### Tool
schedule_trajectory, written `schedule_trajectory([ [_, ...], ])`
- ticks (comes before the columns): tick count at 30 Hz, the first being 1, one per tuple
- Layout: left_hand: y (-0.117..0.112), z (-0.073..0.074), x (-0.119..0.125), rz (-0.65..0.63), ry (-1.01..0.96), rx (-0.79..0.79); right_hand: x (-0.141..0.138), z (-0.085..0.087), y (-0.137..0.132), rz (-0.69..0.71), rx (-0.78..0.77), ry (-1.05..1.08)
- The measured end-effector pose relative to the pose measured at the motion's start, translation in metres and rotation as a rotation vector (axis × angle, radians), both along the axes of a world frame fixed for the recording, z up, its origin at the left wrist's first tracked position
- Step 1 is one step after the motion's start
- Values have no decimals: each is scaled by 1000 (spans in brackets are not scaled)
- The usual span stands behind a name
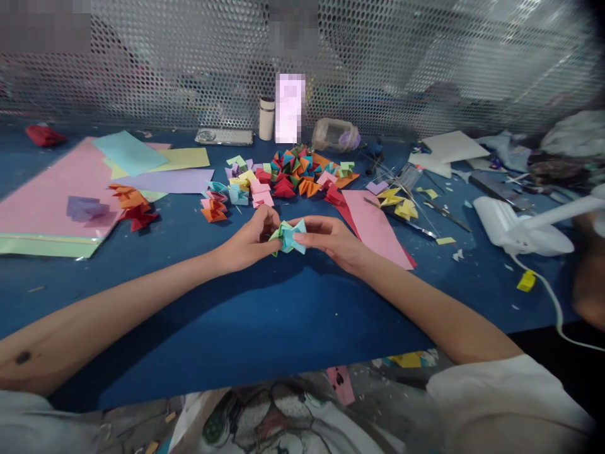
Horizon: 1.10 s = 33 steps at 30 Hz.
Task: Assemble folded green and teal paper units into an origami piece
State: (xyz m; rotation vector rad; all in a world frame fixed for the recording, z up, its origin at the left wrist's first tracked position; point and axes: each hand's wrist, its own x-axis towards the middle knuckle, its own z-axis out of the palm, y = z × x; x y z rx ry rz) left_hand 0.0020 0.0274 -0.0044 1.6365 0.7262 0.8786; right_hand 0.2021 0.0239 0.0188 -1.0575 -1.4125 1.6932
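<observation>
Between both hands, creased pointed paper piece [287, 237]

Your left hand [248, 241] and right hand [331, 241] cover part of the folded paper piece [287, 237], so you cannot see its full shape. The label on the white bottle [267, 118] is too small to read. The pink sheet [45, 195] is cut off by the left edge, and the white lamp [520, 230] runs out at the right edge.
</observation>
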Motion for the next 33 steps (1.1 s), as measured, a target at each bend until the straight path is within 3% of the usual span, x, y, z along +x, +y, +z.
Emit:
schedule_trajectory([
  [9, 2, 3, 1, 0, -78, -70, -1, -3, 5, -102, 35, 36],
  [17, 0, 4, 0, 90, -40, 6, -2, -3, -3, -148, 358, -121],
  [23, -2, 2, 0, 103, 62, 127, -1, -2, -7, -97, 421, -152],
  [30, -2, 6, -1, 95, 70, 164, 0, -12, 2, -128, 370, -157],
  [33, 0, 3, -2, 93, 80, 155, 1, 2, -8, -195, 591, -273],
])
